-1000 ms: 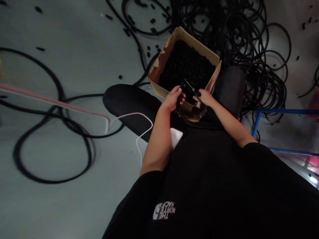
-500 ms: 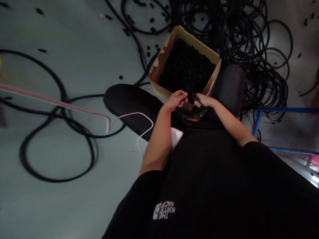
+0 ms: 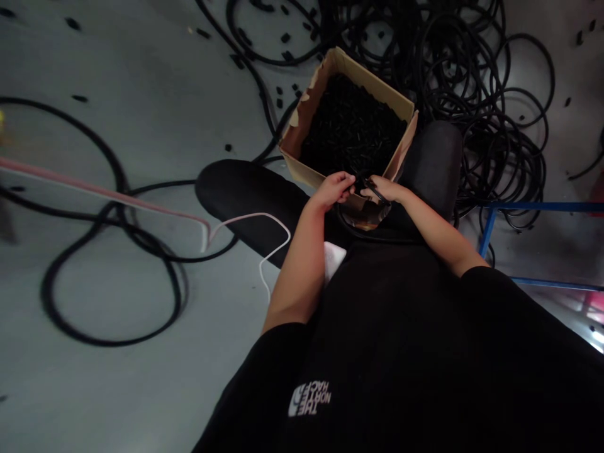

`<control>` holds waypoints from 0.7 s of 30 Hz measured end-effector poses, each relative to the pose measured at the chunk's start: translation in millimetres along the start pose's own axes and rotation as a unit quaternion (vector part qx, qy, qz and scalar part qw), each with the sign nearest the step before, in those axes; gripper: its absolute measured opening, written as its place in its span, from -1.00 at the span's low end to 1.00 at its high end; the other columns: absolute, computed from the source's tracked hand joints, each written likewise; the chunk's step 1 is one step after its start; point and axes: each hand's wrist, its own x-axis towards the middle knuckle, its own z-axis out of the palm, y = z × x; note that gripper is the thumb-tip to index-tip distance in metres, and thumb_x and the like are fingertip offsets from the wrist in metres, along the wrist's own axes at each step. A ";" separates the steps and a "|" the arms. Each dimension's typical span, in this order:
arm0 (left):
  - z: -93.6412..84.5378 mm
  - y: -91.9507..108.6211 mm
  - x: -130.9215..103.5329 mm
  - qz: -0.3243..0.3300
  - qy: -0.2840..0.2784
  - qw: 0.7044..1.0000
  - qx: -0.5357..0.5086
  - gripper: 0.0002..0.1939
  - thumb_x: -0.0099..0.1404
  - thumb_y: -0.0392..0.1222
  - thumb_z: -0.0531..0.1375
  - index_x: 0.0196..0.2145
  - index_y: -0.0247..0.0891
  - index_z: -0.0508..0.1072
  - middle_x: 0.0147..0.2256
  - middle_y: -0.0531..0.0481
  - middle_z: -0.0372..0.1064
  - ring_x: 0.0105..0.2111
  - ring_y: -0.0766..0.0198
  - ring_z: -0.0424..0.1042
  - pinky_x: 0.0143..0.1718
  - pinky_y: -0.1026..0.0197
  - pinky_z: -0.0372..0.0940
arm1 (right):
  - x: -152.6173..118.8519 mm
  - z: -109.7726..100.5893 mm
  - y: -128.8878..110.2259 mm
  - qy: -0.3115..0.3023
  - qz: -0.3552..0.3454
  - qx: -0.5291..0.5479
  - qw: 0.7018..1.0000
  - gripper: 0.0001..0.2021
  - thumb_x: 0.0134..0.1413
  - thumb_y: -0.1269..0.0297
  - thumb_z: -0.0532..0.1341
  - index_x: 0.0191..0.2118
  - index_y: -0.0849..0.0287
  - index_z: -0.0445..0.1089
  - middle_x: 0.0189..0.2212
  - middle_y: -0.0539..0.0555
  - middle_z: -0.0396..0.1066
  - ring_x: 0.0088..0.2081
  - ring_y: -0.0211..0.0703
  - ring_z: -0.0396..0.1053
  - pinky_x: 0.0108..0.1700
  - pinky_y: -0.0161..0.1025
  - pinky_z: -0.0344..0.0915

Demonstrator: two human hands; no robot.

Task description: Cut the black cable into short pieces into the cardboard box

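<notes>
Above the near edge of a cardboard box [image 3: 296,162], my two hands work close together. My left hand [image 3: 336,189] is closed in a pinch on a black hose [image 3: 363,235], which curves below both hands toward my lap. Just to its right, my right hand [image 3: 383,187] is closed around a dark, curved, handle-like thing [image 3: 380,194]; its exact kind is too dark to make out. Short black pieces [image 3: 353,123] fill much of the box, which stands between my legs. The fingertips partly hide what lies between the hands.
A tangled heap of black hose [image 3: 476,100] lies behind and right of the box. Loose hose loops [image 3: 111,343] spread over the floor at left, with small black bits scattered about. A white cable [image 3: 264,215] crosses my leg. A blue frame [image 3: 542,206] stands at right.
My right hand's fingers have shifted slightly around the dark thing. My left hand stays nearly where it was. The view has moved a little.
</notes>
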 end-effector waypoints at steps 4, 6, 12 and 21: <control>0.5 1.7 -0.1 0.012 0.013 1.000 -0.019 -0.65 0.64 -0.08 0.46 -0.22 -0.19 0.41 -0.49 0.14 0.38 -0.63 0.46 0.13 -0.65 0.44 -0.08 | -2.7 -2.1 -6.5 0.068 0.080 -0.084 0.991 -0.73 0.51 0.11 0.39 -0.20 0.21 0.57 -0.31 0.05 0.54 -0.22 -0.10 0.49 -0.11 -0.25 0.34; 1.0 1.1 1.2 0.017 0.022 0.999 -0.031 -0.67 0.69 -0.06 0.41 -0.20 -0.19 0.41 -0.49 0.15 0.36 -0.63 0.45 0.12 -0.65 0.44 -0.08 | -2.5 -2.3 -8.1 0.085 0.103 -0.113 0.985 -0.72 0.51 0.07 0.40 -0.14 0.20 0.62 -0.23 0.08 0.61 -0.15 -0.05 0.56 -0.07 -0.25 0.35; 0.9 -4.1 6.9 0.044 0.060 0.997 -0.036 -0.53 0.51 -0.11 0.59 -0.15 -0.13 0.33 -0.46 0.25 0.36 -0.60 0.46 0.19 -0.60 0.46 -0.01 | -1.7 -3.6 -11.4 0.104 0.121 -0.124 0.979 -0.74 0.37 0.05 0.45 -0.22 0.15 0.60 -0.27 0.06 0.56 -0.20 -0.07 0.51 -0.17 -0.25 0.23; -3.4 -3.2 1.3 0.031 -0.013 0.999 -0.033 -0.51 0.43 -0.11 0.63 -0.22 -0.16 0.35 -0.48 0.19 0.39 -0.63 0.47 0.16 -0.63 0.47 -0.05 | -5.8 -4.9 -13.0 0.073 0.070 -0.026 0.995 -0.81 0.22 0.29 0.43 -0.32 0.10 0.40 -0.38 -0.03 0.40 -0.24 -0.11 0.36 -0.19 -0.23 0.18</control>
